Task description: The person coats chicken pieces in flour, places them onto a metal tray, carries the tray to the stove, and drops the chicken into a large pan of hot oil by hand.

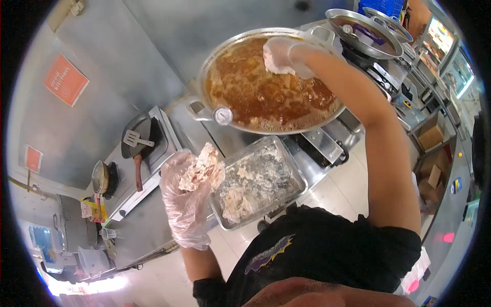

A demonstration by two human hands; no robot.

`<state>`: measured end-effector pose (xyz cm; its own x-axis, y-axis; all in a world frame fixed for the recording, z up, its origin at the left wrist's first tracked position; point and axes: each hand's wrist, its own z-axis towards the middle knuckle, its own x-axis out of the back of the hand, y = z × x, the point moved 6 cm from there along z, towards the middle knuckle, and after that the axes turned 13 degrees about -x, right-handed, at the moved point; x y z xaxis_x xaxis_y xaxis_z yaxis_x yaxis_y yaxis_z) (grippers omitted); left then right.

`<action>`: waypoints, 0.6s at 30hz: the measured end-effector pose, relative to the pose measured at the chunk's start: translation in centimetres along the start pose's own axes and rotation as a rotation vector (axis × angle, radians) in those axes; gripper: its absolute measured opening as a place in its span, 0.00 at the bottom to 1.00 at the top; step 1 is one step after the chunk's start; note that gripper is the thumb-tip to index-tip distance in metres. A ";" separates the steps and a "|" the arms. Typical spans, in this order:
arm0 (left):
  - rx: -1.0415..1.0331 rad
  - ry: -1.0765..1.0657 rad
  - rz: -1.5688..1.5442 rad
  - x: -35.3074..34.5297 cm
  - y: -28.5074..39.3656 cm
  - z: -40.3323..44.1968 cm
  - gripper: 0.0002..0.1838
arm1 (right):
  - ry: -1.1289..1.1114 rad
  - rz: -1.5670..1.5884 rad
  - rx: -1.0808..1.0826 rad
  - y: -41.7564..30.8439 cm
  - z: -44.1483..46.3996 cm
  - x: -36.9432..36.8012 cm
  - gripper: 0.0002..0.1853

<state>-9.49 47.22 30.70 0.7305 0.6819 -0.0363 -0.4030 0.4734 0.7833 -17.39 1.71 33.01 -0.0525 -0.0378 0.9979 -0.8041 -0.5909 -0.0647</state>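
Note:
My left hand (185,197), in a clear plastic glove, is closed around a flour-coated chicken piece (203,169), left of the metal tray (302,179). Flour and a pale coated lump (238,203) lie in that tray. My right hand (281,55), also gloved, reaches over the far side of a wide metal pan (202,82) filled with bubbling brown oil (266,94). Its fingers are curled downward and whitish with flour, near the oil surface. What they hold, if anything, cannot be made out. A dial thermometer (222,116) is at the pan's near left rim.
At left a stove carries a dark pan (135,123) with a slotted spatula (138,139) on it, and a smaller pan (100,176). A second large pan (376,43) with its own thermometer stands at the upper right. A burner control box (321,146) sits below the oil pan.

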 end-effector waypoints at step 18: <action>0.119 -0.669 -0.049 -26.2 -3.4 17.3 0.16 | 0.304 0.745 0.129 7.4 -18.8 7.4 0.21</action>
<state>-17.70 18.10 39.73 0.9454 0.1517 0.2883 -0.3256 0.4045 0.8546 -34.86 12.23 39.89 -0.7198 -0.2481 0.6483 -0.4215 -0.5858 -0.6922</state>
